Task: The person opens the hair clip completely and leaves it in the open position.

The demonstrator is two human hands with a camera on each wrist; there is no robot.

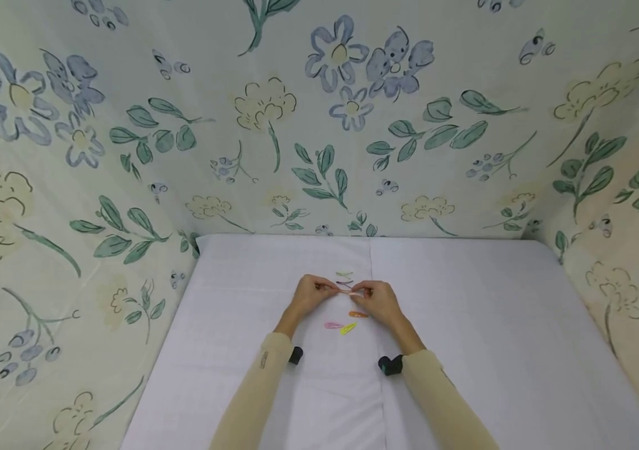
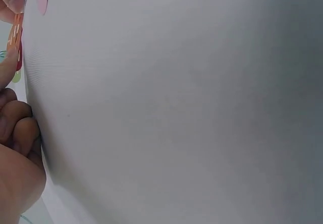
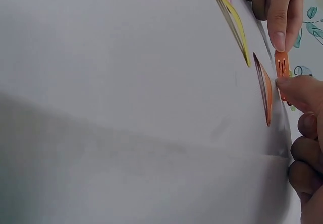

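An orange snap hair clip [image 3: 281, 62] is pinched at one end by my left hand [image 1: 309, 295] and at the other by my right hand [image 1: 378, 301], just above the cloth. Another orange hair clip [image 1: 358, 314] lies beside the right hand, nearer to me. A pink hair clip [image 1: 333, 325] and a yellow hair clip [image 1: 347, 328] lie close together below it. Past the fingers are a pale green hair clip [image 1: 344, 274] and a dark one [image 1: 344, 284]. In the left wrist view, a red clip [image 2: 20, 57] shows partly behind the held one.
A white cloth [image 1: 466, 325] covers the table, with a crease running front to back near the right hand. Floral curtains [image 1: 319, 125] hang behind and on both sides. Black devices [image 1: 391, 365] sit at both wrists, by the beige sleeves.
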